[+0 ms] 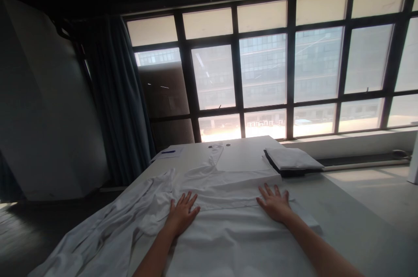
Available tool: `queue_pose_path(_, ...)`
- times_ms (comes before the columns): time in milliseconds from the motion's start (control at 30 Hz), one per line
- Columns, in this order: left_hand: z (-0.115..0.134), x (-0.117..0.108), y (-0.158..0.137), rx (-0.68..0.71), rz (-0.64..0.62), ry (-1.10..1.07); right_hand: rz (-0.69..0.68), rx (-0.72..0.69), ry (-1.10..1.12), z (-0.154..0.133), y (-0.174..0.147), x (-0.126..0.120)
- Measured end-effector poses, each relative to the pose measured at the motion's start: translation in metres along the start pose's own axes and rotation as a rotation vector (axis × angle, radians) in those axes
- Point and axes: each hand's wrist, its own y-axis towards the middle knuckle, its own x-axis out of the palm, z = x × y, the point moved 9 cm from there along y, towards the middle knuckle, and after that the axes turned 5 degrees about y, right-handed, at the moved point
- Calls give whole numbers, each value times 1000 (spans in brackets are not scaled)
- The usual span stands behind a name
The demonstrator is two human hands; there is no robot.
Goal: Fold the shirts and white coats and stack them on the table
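A white apron [235, 238] lies spread over the table, its neck strap [215, 155] reaching toward the far edge. My left hand [183, 214] rests on the left side of the apron near the waist seam, palm down with fingers spread. On the right side, my right hand [274, 202] presses flat on the same cloth, fingers apart. Neither hand grips anything. To the left of my left hand lies a crumpled heap of white cloth [111, 220], running down toward the near left edge.
The white table [248, 155] extends toward large windows. At its back right sits a folded stack of white and black cloth [292, 159]. A blue pen [168, 152] lies on paper [176, 154] at the back left. A dark blue curtain [120, 107] hangs on the left.
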Motion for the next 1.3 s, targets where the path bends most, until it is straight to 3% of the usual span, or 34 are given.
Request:
queue_pose_path(267,1,3,-3,30,-21,17,21,-72,18,14,-18,-1)
queue_pose_path(500,-2,4,-2,17,10,21,72,-7,-25,78,-46,-9)
queue_pose_path(633,-6,4,-4,-8,49,29,131,35,-67,95,-55,-14)
queue_pose_path(800,-18,0,-16,-96,96,95,191,-6,-127,84,-57,-21)
queue_pose_path(900,-14,-6,-24,-81,131,142,152,-59,-163,68,-59,-24)
queue_pose_path(967,-4,-8,-27,-28,124,149,86,-62,-179,60,-62,-24)
queue_pose_path(1133,32,-8,-35,118,-46,36,2,-60,-207,51,-77,-39)
queue_pose_path(1300,53,-39,-44,123,-40,19,15,-69,-209,45,-86,-58)
